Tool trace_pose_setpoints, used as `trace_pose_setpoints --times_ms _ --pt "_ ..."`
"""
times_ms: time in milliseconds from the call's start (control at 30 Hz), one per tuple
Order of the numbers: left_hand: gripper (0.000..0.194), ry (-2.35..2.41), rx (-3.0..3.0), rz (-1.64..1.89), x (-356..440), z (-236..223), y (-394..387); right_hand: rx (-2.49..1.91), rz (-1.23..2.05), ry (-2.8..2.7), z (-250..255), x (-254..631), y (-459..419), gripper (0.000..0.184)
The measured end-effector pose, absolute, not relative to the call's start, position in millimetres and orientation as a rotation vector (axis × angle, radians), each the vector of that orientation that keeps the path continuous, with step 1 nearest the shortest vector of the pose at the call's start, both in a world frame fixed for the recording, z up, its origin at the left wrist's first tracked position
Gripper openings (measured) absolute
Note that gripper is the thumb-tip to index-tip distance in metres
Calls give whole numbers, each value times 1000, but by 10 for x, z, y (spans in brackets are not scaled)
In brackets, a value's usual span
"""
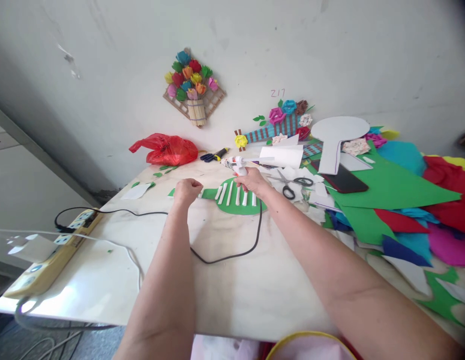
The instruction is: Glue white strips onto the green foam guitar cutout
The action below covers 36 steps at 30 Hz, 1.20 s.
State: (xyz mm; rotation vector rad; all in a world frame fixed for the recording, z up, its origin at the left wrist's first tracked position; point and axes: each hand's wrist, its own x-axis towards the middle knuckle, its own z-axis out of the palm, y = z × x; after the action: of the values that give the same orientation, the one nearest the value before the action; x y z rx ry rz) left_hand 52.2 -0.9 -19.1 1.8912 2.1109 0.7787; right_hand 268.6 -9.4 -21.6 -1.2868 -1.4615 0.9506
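My right hand [255,183] is wrapped round the handle of a white hot glue gun [238,162], its nozzle to the left and a clear glue stick out the back. Below it lies a green guitar-like cutout [236,209] with a round body and narrow neck. Several white rolled strips [229,194] lie side by side across the body. My left hand [187,192] is closed in a pinch over the neck of the cutout; what its fingers hold, if anything, is hidden. A small white piece shows on the neck just right of that hand.
A black cord [232,260] loops from the glue gun to a power strip [63,252] at left. Scissors [288,185], a phone [341,177], a white cutout [330,132] and coloured sheets [397,185] crowd the right. Behind are a red bag [168,149] and pliers [214,156].
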Motion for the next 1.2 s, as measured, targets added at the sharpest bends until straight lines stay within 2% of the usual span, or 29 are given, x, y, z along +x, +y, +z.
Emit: trace_pose_setpoints --times_ms 533,1200 --pt "26 1914 2108 512 790 -275 -24 -1254 939 -1468 -276 2669 -64 19" --pt "22 1869 1896 493 724 -249 -34 -1265 951 -1468 -301 2669 -47 17"
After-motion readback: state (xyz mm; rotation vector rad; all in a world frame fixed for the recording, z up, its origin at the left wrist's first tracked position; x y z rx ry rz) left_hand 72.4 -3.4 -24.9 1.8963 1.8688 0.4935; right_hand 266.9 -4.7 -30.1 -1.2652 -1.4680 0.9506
